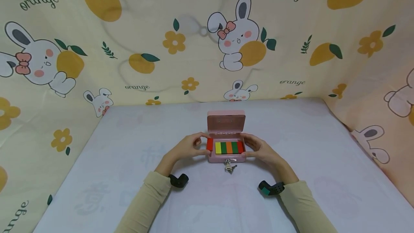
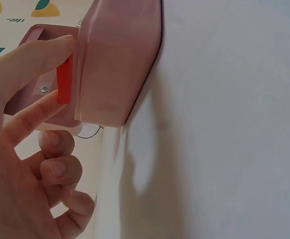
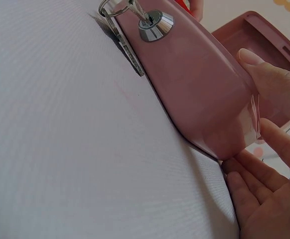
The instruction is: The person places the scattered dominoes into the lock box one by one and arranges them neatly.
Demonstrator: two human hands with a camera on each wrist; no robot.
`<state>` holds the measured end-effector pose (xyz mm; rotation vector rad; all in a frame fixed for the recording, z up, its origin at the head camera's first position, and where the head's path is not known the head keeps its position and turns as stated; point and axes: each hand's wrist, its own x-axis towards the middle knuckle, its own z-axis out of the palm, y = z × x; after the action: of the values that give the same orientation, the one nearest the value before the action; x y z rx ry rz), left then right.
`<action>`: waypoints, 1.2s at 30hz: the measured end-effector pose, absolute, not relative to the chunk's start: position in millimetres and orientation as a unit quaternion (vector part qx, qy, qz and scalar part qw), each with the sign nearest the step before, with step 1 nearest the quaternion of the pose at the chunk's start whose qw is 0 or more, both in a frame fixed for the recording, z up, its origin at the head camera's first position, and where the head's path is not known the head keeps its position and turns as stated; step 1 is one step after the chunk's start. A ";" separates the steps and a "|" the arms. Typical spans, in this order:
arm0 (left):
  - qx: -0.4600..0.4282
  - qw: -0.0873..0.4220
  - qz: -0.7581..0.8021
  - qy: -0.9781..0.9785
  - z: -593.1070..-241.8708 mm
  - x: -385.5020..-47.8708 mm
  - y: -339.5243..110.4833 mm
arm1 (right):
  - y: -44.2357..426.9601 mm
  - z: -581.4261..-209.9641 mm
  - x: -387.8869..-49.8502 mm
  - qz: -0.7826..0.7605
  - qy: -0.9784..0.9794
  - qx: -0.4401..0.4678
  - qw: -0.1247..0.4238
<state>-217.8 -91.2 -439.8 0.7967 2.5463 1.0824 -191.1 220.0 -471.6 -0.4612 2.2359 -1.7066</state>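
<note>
A small pink cash box (image 1: 220,159) stands on the table with its lid (image 1: 226,122) raised at the back. In it lies a row of coloured blocks (image 1: 229,147), yellow, green, orange and red. My left hand (image 1: 187,147) pinches a red block (image 2: 64,82) by its two ends, between thumb and forefinger, upright at the box's left rim; the other fingers are curled back. With thumb at the front corner and fingers at the back, my right hand (image 1: 263,150) holds the right end of the box. Keys (image 1: 229,167) on a ring hang from the front lock (image 3: 156,26).
A white cloth (image 1: 207,204) covers the table, with faint print on it. Behind and at the sides hangs a cream curtain (image 1: 181,6) with rabbits and oranges. Each wrist wears a dark band (image 1: 179,181) below a beige sleeve (image 1: 147,199).
</note>
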 end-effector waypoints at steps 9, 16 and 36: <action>0.273 0.128 0.367 0.880 -439.0 -215.8 -87.6 | 219.0 -471.9 -191.0 -0.590 0.779 -0.160 0.141; 0.275 0.131 0.370 0.878 -440.4 -215.3 -84.2 | 219.5 -472.9 -191.0 -0.598 0.772 -0.159 0.145; 0.230 0.139 0.301 0.915 -436.4 -212.6 -73.7 | 219.3 -472.7 -190.9 -0.592 0.778 -0.154 0.144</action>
<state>-212.6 -73.7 -436.4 0.6635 2.6450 0.8699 -190.9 219.3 -472.7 -0.4426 2.2430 -1.7058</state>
